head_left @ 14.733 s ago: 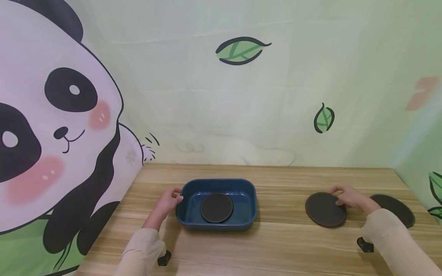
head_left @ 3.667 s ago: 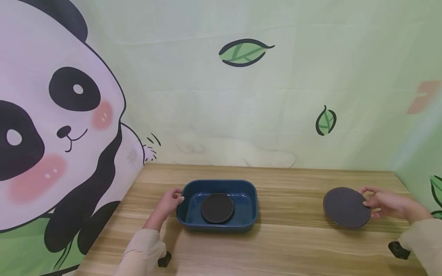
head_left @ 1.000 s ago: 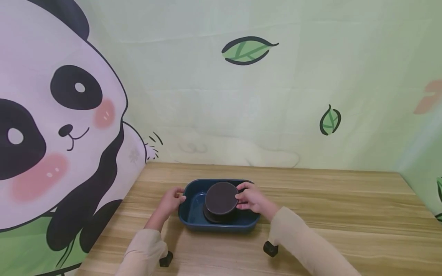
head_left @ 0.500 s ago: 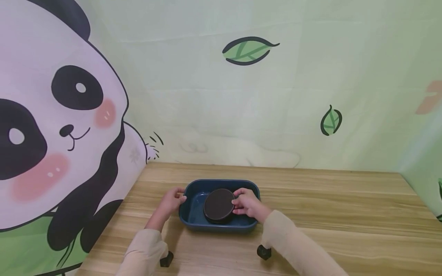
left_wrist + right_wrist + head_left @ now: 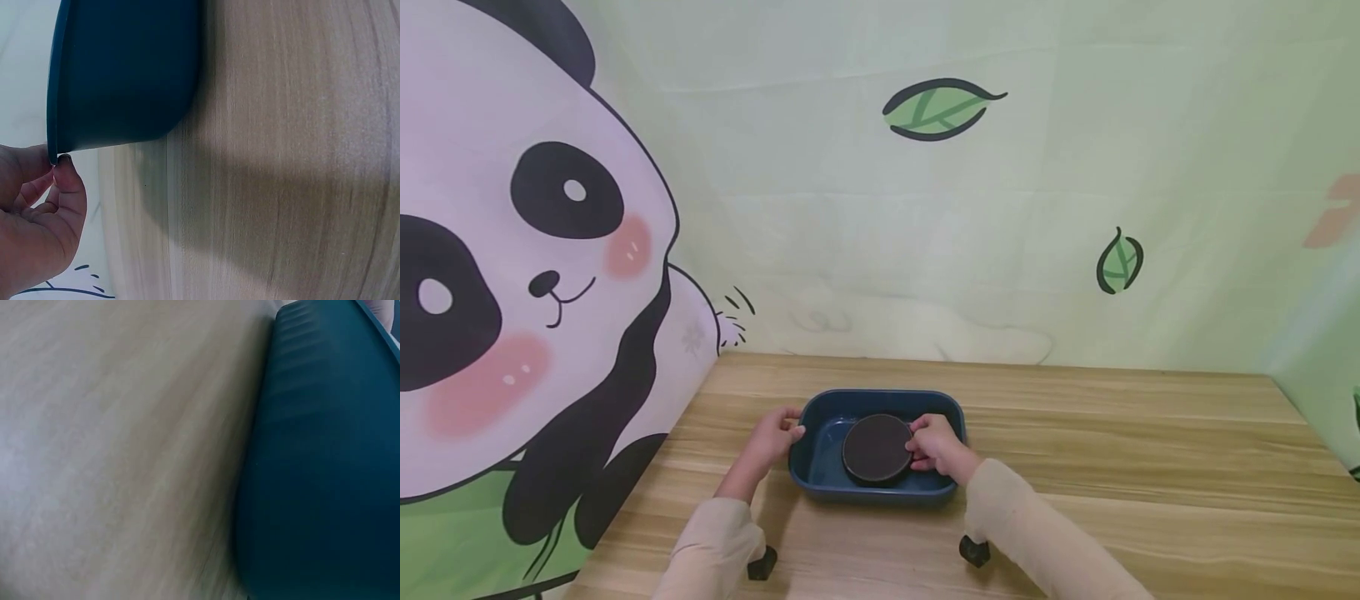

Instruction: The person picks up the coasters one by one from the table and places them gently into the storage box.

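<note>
**A:** The dark round flat disc [image 5: 877, 447], matte and thin like a coaster or mat, lies inside a deep blue rectangular tray [image 5: 811, 454] on a pale wooden table [image 5: 1112, 467], seen from the head camera. It appears to rest on more discs of the same kind, though the stack's edge is hard to make out. The person's right hand [image 5: 934, 443] reaches into the tray, fingers curled against the disc's right edge. The left hand [image 5: 771, 437] grips the tray's left rim, fingers curled over it. Behind the table hangs a pale green backdrop with a cartoon panda [image 5: 512, 275] and leaves.

**B:** How would the disc handle?

**A:** I judge it light and fairly stiff, not fragile, with a dull surface that should not slip. Lying flat, it offers only its rim, so a pinch at the edge, thumb under and fingers over, looks the best hold.

**B:** And the left wrist view?

**A:** The tray's blue outer wall [image 5: 125, 75] fills the upper left, smooth and probably plastic. The left hand [image 5: 37, 225] sits at its lip, a fingertip touching the rim, the other fingers bent. Wood grain lies to the right.

**B:** The right wrist view?

**A:** Only the tray's blue wall [image 5: 325, 462] and blurred table [image 5: 125, 437]. Neither the fingers nor the disc show here.
</note>
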{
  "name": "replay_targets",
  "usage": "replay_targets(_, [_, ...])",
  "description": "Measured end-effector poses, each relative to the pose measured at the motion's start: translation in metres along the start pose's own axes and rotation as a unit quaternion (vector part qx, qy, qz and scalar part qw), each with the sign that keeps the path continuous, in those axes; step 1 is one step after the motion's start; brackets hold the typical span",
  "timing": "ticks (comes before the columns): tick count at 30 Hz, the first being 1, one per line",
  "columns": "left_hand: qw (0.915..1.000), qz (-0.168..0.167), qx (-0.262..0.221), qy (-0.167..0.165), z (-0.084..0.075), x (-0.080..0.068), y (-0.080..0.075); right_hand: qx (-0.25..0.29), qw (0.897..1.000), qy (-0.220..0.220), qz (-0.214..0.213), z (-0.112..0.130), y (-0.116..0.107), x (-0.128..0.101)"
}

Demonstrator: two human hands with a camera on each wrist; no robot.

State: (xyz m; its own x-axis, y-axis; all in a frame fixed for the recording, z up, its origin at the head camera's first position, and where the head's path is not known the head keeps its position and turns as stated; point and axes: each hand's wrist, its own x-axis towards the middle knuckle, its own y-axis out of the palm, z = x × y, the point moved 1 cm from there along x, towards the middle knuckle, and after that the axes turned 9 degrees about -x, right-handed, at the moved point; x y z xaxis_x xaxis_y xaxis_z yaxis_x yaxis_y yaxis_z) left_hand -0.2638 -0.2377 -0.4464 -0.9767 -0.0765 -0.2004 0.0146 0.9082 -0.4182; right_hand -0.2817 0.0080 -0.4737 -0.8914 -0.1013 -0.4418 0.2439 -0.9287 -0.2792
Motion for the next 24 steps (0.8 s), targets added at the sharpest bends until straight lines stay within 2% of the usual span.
replay_targets(16, [1.0000, -0.001, 0.007, -0.002, -0.001, 0.000, 0.002, 0.014, 1.000, 0.005, -0.005, 0.002, -0.004, -0.005])
replay_targets(24, [1.0000, -0.001, 0.007, -0.001, 0.001, 0.000, 0.001, 0.055, 0.997, -0.035, 0.029, 0.013, -0.019, -0.019])
